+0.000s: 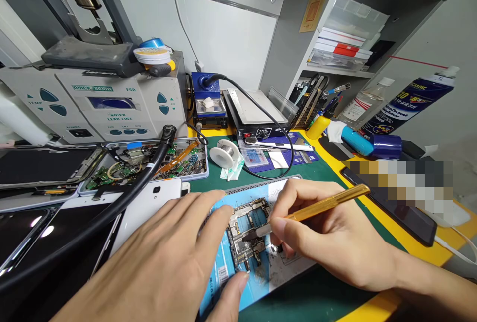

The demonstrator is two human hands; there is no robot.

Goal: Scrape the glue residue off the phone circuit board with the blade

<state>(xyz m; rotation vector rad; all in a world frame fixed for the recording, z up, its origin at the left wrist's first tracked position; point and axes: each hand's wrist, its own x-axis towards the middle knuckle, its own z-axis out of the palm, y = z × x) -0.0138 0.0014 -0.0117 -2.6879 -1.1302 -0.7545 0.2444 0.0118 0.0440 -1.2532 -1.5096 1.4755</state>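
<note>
A phone circuit board [243, 248] with cut-out gaps lies on a blue and grey work mat [257, 289]. My right hand [328, 242] pinches a brush [326, 206] with a gold handle and a silver ferrule. Its dark bristles rest on the middle of the board. To the left, my left hand [167, 252] is spread with fingers apart. Its index finger reaches the board's upper left edge and its thumb lies by the lower edge. Whether those fingertips press on the board or only on the mat, I cannot tell.
A hot air station [122, 98] stands back left, its black hose [137, 188] crossing several phones. Behind the mat are a solder spool [222, 154], a toothbrush [283, 145] and a heating plate [257, 108]. A phone [395, 207] and a spray can [410, 98] are at right.
</note>
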